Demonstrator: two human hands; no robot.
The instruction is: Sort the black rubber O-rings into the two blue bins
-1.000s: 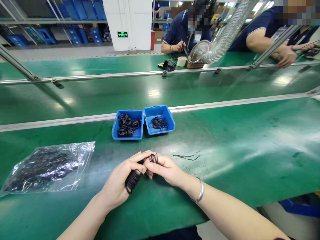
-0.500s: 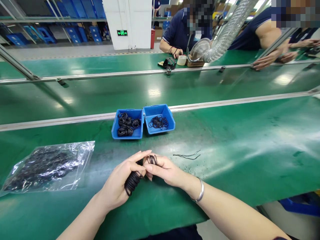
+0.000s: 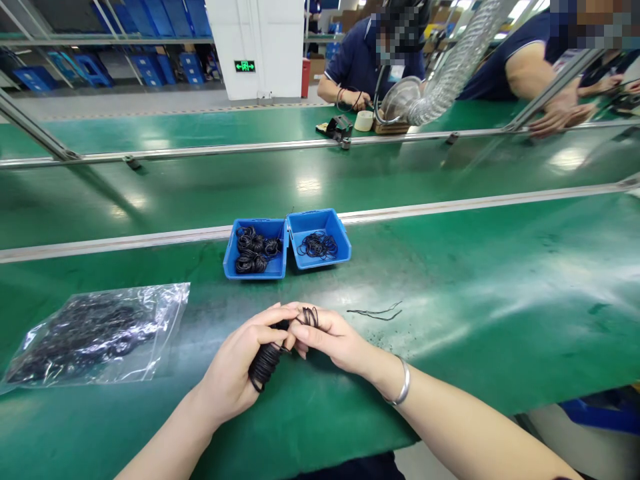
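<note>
My left hand is closed around a thick stack of black rubber rings, which hangs across its fingers. My right hand meets it at the fingertips, with several of the thin black rings looped over its fingers. Thumb and fingers of both hands come together between the two bunches, and what exactly they pinch there is partly hidden. Beyond the hands, the left blue bin contains bundled black rings, and the right blue bin has a smaller loose heap of them.
A clear plastic bag full of black rings lies at the left. Thin black strands and dark specks lie right of my hands on the green table. A metal rail crosses behind; co-workers sit beyond it near a flexible duct.
My fingers have shifted slightly at the meeting point, with the left fingertips moving a little further over the rings on the right hand. The bins and bag stay put.
</note>
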